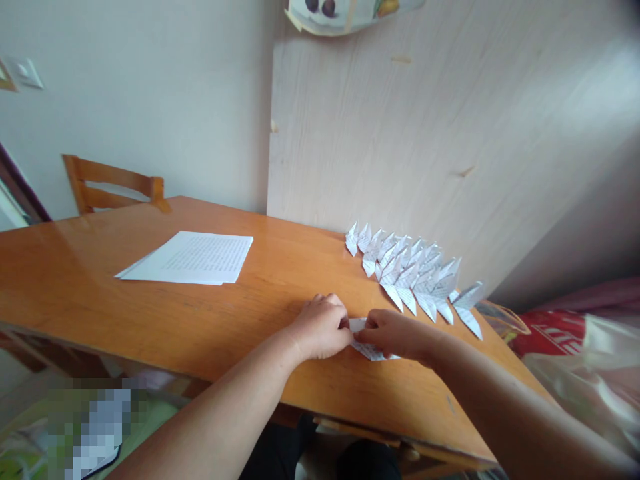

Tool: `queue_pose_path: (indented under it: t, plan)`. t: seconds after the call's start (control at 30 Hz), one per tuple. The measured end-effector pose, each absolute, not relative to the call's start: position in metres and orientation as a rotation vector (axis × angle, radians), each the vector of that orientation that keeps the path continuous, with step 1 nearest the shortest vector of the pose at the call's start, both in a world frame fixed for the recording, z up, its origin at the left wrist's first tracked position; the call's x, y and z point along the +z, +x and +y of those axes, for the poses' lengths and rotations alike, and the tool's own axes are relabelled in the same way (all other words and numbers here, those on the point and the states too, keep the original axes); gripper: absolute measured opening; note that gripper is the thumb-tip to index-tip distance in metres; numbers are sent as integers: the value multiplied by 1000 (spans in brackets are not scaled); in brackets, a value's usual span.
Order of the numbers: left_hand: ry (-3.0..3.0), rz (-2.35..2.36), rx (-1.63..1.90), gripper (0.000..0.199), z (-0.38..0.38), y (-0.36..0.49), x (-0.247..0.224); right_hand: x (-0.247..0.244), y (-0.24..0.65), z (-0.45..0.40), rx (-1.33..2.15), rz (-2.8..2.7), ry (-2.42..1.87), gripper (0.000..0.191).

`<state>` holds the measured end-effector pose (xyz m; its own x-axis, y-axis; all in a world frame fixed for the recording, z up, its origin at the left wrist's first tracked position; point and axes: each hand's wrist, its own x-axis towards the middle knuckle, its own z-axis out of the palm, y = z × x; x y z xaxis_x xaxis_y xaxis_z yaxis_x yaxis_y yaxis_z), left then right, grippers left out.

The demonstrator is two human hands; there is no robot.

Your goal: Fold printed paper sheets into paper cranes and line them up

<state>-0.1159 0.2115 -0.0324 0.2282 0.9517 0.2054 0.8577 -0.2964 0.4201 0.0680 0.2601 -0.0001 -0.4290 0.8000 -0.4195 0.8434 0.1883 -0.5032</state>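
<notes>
A folded piece of printed paper (373, 353) lies on the wooden table in front of me, partly covered by both hands. My left hand (324, 327) has its fingers curled and pressed at the paper's left end. From the right, my right hand (393, 331) pinches the same paper, its fingers bent close to my left hand. The exact fold under the fingers is hidden. Beyond my right hand stand several folded paper pieces (420, 273) with pointed wings, set in rows. One folded piece (469, 310) sits at the near right end of them.
A stack of printed sheets (210, 259) lies on the left of the wooden table (280, 267). A wooden chair (117, 183) stands behind the table's far left edge. Red and white bags (555, 333) are beyond the right edge. A pale panel (400, 133) rises behind the table.
</notes>
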Motion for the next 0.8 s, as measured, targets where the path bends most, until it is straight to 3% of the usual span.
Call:
queue_pose_path:
  t: [0.1,0.27,0.37,0.8]
  plan:
    - [2311,1762,621,14,209,-111,-30,4,74,255,-1197,2355,1675,9]
    - [2267,1822,639,37,205,-103,-27,3,81,253,-1333,2368,1676,6]
    - [2282,1836,638,38,204,-102,-28,-2,83,255,-1347,2410,1637,5]
    - [2286,1810,620,43,209,-105,-33,7,82,266,-1036,2375,1626,19]
